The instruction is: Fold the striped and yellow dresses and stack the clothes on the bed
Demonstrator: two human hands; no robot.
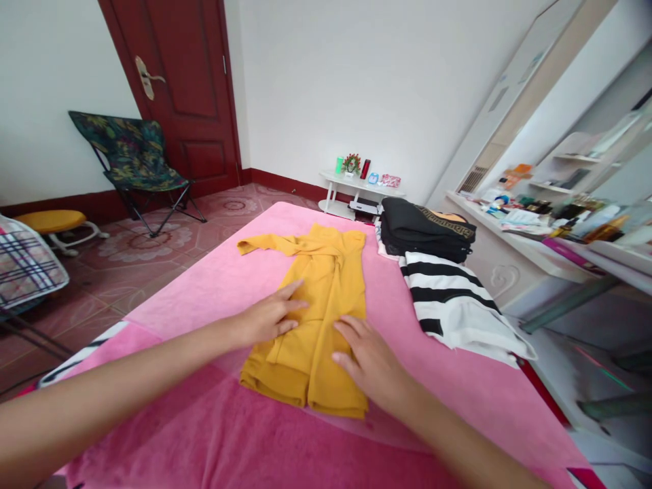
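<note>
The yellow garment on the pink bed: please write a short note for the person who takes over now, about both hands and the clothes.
Left hand: flat and open, on the left part of the yellow garment.
Right hand: flat and open, on its lower right part.
Garment: on the pink bed cover, sides folded inward, one sleeve out to the left.
Done: black pile and striped garment lie at the right.
Left: the yellow garment remains long, not folded short.

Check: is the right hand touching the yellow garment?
Touching. The head view shows the right hand lying flat, palm down, on the yellow garment, fingers pressed on the cloth with no gap.
</note>
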